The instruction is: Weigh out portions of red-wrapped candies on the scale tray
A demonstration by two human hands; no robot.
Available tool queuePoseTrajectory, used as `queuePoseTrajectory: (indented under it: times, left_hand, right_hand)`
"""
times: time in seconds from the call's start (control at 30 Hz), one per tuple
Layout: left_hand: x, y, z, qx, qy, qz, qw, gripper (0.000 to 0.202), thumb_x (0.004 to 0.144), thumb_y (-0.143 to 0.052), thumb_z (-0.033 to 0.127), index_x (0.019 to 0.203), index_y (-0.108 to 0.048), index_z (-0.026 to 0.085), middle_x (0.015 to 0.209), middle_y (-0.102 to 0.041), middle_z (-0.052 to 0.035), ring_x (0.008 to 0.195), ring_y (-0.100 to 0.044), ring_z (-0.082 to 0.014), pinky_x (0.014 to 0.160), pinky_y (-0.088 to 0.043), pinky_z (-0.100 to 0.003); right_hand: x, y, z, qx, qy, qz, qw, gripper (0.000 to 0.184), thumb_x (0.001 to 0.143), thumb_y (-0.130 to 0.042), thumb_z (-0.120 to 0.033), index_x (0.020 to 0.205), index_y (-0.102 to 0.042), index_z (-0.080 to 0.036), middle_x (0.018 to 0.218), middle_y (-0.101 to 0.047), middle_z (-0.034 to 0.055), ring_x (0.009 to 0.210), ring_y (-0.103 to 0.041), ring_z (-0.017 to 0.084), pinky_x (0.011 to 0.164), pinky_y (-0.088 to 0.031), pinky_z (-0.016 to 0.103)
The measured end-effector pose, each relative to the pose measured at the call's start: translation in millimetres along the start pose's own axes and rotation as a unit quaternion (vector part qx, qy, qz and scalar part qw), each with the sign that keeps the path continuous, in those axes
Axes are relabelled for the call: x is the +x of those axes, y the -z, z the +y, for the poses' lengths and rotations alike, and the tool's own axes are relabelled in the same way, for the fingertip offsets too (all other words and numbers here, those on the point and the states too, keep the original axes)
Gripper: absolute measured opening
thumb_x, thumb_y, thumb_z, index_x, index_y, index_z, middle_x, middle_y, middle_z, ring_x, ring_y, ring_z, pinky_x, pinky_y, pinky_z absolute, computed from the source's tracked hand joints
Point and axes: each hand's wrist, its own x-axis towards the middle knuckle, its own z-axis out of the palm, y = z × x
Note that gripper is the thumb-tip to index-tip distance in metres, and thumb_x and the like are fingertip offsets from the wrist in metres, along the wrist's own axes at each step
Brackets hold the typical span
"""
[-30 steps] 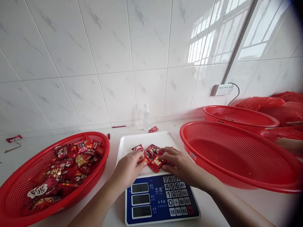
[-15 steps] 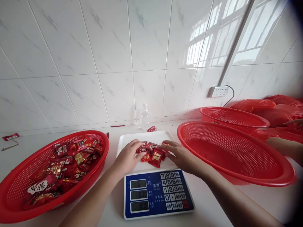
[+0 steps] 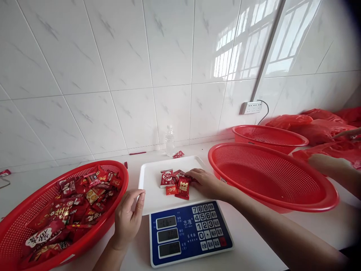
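Several small red snack packets lie in a loose cluster on the white tray of a weighing scale with a blue keypad panel. My right hand rests over the cluster's right side with fingers stretched out, touching packets and partly hiding them. Beside the tray's near left corner is my left hand. Its fingers are loosely curled with the thumb raised, and nothing shows in them. A red mesh basket full of red snack packets stands to its left.
Two further red baskets stand on the right, one behind the other. Red plastic bags and another person's arm are beyond them. A clear bottle and a red wrapper are near the wall, below a power strip.
My left hand has moved off the packets, left and down to the tray's edge. My right hand stays at their right side. The view has shifted slightly right.
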Motion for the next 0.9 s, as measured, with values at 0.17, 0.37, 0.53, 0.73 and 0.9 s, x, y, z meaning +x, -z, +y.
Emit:
queuePoseTrajectory:
  times: [0.17,0.37,0.53,0.73,0.9]
  left_hand:
    - [-1.1,-0.1,-0.8,-0.01,0.03,-0.001,0.999,0.009,0.09,-0.053,0.022,0.092,-0.061,0.02,0.08,-0.07,-0.0031,0.075,-0.068,-0.0157,0.07,-0.055,-0.025]
    - [-0.8,1.8,2.9,-0.029,0.041,-0.008,0.999,0.008,0.09,-0.054,0.021,0.092,-0.062,0.02,0.081,-0.07,-0.0024,0.076,-0.068,-0.0157,0.071,-0.055,-0.025]
    - [-2.5,3.8,3.0,-0.033,0.044,-0.014,0.998,0.008,0.09,-0.053,0.021,0.092,-0.061,0.02,0.081,-0.07,-0.0018,0.077,-0.067,-0.0146,0.072,-0.054,-0.023]
    - [-1.5,3.2,7.3,-0.045,0.03,-0.027,0.998,0.009,0.09,-0.053,0.019,0.095,-0.06,0.021,0.082,-0.069,-0.0011,0.077,-0.067,-0.0139,0.072,-0.054,-0.023]
    - [-0.2,2.2,6.9,-0.04,0.036,-0.017,0.998,0.008,0.09,-0.053,0.021,0.092,-0.061,0.021,0.079,-0.07,-0.0013,0.074,-0.068,-0.0146,0.07,-0.055,-0.023]
  right_hand:
    - [3.4,-7.4,4.9,-0.009,-0.011,0.05,0.999,0.037,0.086,-0.044,-0.012,0.12,-0.059,-0.018,0.12,-0.057,0.0123,0.108,-0.056,0.023,0.093,-0.045,0.038]
    - [3.6,1.1,8.4,-0.038,-0.001,0.129,0.991,0.041,0.083,-0.037,-0.005,0.109,-0.065,-0.019,0.116,-0.057,0.0115,0.099,-0.058,0.02,0.082,-0.052,0.035]
    - [-17.2,44.2,36.5,-0.09,-0.083,0.214,0.969,0.039,0.089,-0.034,-0.019,0.114,-0.064,-0.016,0.122,-0.053,0.0162,0.111,-0.052,0.028,0.092,-0.047,0.044]
    - [-30.5,62.9,52.6,-0.137,-0.186,0.176,0.957,0.049,0.086,-0.045,-0.032,0.13,-0.053,-0.012,0.138,-0.043,0.0228,0.131,-0.029,0.047,0.095,-0.027,0.072]
    - [-1.5,29.6,-4.3,-0.087,-0.1,0.047,0.99,0.055,0.093,-0.039,-0.046,0.141,-0.04,-0.02,0.137,-0.051,0.0124,0.121,-0.051,0.027,0.097,-0.042,0.042]
